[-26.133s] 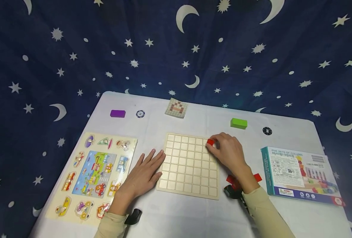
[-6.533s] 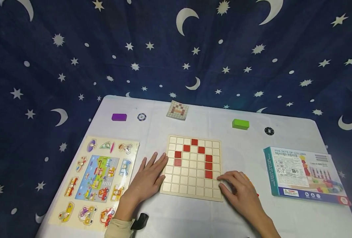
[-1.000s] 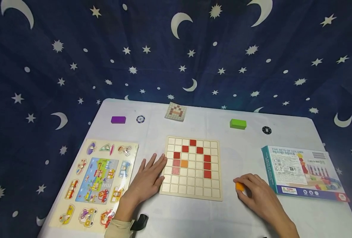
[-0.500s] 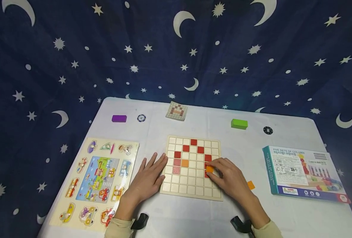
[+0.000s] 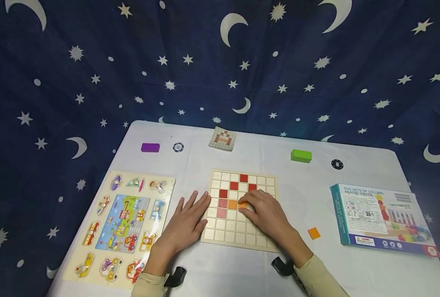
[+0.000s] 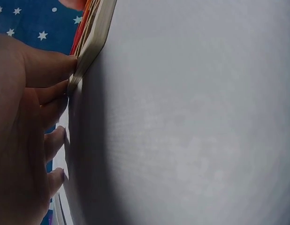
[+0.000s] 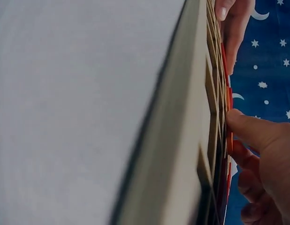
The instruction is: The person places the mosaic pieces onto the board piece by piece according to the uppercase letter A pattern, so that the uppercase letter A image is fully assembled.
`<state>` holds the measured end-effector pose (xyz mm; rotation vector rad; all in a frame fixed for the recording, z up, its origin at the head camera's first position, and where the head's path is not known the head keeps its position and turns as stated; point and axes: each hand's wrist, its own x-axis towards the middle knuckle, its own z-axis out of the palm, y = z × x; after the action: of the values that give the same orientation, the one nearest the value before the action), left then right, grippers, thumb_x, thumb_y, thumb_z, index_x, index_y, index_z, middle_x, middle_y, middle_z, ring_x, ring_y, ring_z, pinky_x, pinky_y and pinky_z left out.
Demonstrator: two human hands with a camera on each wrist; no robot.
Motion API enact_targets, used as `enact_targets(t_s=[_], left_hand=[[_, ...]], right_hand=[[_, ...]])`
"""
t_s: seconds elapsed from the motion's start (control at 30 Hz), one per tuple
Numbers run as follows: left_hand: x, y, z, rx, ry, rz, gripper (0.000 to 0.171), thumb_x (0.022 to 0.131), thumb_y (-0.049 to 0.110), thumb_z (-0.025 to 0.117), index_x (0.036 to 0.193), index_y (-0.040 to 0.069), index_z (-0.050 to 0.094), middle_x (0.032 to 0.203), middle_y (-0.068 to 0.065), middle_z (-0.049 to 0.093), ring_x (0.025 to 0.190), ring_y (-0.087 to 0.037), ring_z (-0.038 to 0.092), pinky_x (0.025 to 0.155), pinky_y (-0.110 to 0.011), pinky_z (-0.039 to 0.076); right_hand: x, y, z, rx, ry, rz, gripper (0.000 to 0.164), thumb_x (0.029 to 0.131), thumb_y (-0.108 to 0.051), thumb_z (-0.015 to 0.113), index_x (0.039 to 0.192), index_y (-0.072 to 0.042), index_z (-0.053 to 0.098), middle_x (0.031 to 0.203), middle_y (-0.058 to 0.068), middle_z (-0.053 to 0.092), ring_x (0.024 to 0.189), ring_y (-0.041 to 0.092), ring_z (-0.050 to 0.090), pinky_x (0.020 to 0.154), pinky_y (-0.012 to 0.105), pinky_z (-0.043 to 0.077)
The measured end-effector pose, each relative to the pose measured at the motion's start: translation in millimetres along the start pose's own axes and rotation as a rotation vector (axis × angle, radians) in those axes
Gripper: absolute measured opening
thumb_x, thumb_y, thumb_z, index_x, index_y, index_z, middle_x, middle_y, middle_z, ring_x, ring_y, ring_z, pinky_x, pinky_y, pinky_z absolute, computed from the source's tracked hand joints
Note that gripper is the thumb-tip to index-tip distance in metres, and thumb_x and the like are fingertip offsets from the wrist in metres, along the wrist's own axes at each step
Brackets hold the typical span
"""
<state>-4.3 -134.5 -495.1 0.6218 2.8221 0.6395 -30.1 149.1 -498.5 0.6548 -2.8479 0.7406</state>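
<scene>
A square wooden grid board (image 5: 230,236) lies mid-table in the head view, with several red tiles (image 5: 244,178) set in its cells. One orange tile (image 5: 232,204) sits in a cell beside the left red column. Right of it, my right hand (image 5: 267,214) pinches another orange tile (image 5: 242,205) between thumb and fingers, at the grid surface. That hand covers part of the board's right side. My left hand (image 5: 184,225) lies flat with spread fingers, its fingertips touching the board's left edge. A loose orange tile (image 5: 314,233) lies on the table to the right.
A pattern card (image 5: 222,138) lies behind the board. A picture puzzle (image 5: 119,227) is at left, a teal-edged box (image 5: 385,220) at right. Purple (image 5: 150,147) and green (image 5: 301,156) blocks and two round chips (image 5: 337,164) lie toward the back.
The grid was bare at first; red tiles and an orange one were later set in it. In the last second, my right hand carried an orange tile left onto the board. My left hand stayed.
</scene>
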Motion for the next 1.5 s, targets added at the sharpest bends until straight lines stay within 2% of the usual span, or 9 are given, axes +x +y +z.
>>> enact_targets(t_s=[0.13, 0.3, 0.4, 0.6, 0.7, 0.83, 1.03, 1.3, 1.5], left_hand=[[-0.7, 0.3, 0.3, -0.003, 0.004, 0.001, 0.061, 0.106, 0.024, 0.057, 0.164, 0.012, 0.042, 0.173, -0.003, 0.040, 0.166, -0.035, 0.027, 0.134, -0.064, 0.020], [-1.4, 0.3, 2.5, -0.010, -0.002, 0.003, 0.061, 0.107, 0.025, 0.057, 0.165, 0.012, 0.042, 0.173, -0.003, 0.040, 0.166, -0.035, 0.027, 0.134, -0.064, 0.020], [-1.6, 0.2, 3.1, -0.012, -0.007, 0.001, 0.061, 0.107, 0.025, 0.056, 0.165, 0.013, 0.041, 0.174, -0.002, 0.039, 0.166, -0.034, 0.026, 0.135, -0.064, 0.019], [-2.5, -1.1, 2.5, -0.013, -0.010, -0.012, 0.061, 0.108, 0.026, 0.056, 0.166, 0.013, 0.040, 0.175, -0.001, 0.037, 0.167, -0.034, 0.024, 0.135, -0.064, 0.018], [-3.0, -2.1, 1.8, -0.012, -0.008, -0.011, 0.061, 0.108, 0.026, 0.056, 0.166, 0.013, 0.040, 0.175, -0.002, 0.037, 0.167, -0.034, 0.024, 0.135, -0.064, 0.018], [-3.9, -3.4, 1.0, -0.003, 0.004, -0.008, 0.061, 0.107, 0.025, 0.057, 0.165, 0.013, 0.041, 0.174, -0.002, 0.039, 0.166, -0.035, 0.026, 0.135, -0.064, 0.019], [-4.0, -3.1, 0.9, -0.011, 0.017, -0.002, 0.061, 0.106, 0.024, 0.058, 0.164, 0.012, 0.043, 0.173, -0.003, 0.040, 0.166, -0.036, 0.027, 0.134, -0.065, 0.020], [-1.9, -0.1, 0.2, -0.024, -0.009, -0.012, 0.061, 0.107, 0.024, 0.057, 0.165, 0.013, 0.040, 0.174, -0.002, 0.038, 0.167, -0.035, 0.025, 0.135, -0.064, 0.018], [-1.5, 1.0, -1.4, -0.031, 0.002, -0.001, 0.061, 0.107, 0.025, 0.057, 0.165, 0.013, 0.042, 0.174, -0.002, 0.039, 0.166, -0.034, 0.026, 0.135, -0.064, 0.018]], right_hand=[[-3.0, 0.0, -1.0, -0.020, 0.002, -0.024, 0.015, 0.086, -0.029, 0.090, 0.097, -0.023, 0.082, 0.107, -0.008, 0.080, 0.100, 0.013, 0.072, 0.086, 0.035, 0.061], [-19.5, 5.1, -9.1, -0.013, -0.004, -0.030, 0.023, 0.088, -0.031, 0.088, 0.109, -0.025, 0.084, 0.119, -0.006, 0.079, 0.109, 0.017, 0.071, 0.096, 0.042, 0.061], [-38.4, 14.0, -17.7, 0.018, 0.025, 0.008, 0.027, 0.088, -0.027, 0.088, 0.115, -0.025, 0.083, 0.124, -0.004, 0.076, 0.114, 0.019, 0.070, 0.102, 0.049, 0.059], [-88.9, 43.2, -43.6, -0.020, 0.066, 0.122, 0.035, 0.086, -0.018, 0.088, 0.119, -0.026, 0.080, 0.125, -0.007, 0.075, 0.105, 0.010, 0.064, 0.086, 0.031, 0.050], [-114.1, 55.0, -58.4, -0.064, 0.057, 0.175, 0.042, 0.083, -0.011, 0.087, 0.121, -0.025, 0.078, 0.126, -0.007, 0.074, 0.105, 0.011, 0.062, 0.089, 0.028, 0.044], [-135.4, 63.2, -71.8, -0.123, 0.036, 0.225, 0.044, 0.081, -0.007, 0.085, 0.122, -0.023, 0.078, 0.123, -0.003, 0.073, 0.105, 0.015, 0.061, 0.090, 0.031, 0.044], [-141.8, 68.2, -77.8, -0.198, 0.009, 0.230, 0.034, 0.082, -0.013, 0.088, 0.115, -0.020, 0.080, 0.114, -0.002, 0.072, 0.103, 0.020, 0.063, 0.085, 0.042, 0.052], [-145.3, 70.8, -88.9, -0.244, -0.071, 0.280, 0.043, 0.076, -0.014, 0.088, 0.118, -0.012, 0.079, 0.115, 0.003, 0.073, 0.101, 0.024, 0.065, 0.086, 0.051, 0.056], [-136.1, 72.2, -86.5, -0.267, -0.017, 0.249, 0.035, 0.076, -0.015, 0.088, 0.110, -0.015, 0.080, 0.105, -0.003, 0.074, 0.090, 0.016, 0.061, 0.077, 0.042, 0.053]])
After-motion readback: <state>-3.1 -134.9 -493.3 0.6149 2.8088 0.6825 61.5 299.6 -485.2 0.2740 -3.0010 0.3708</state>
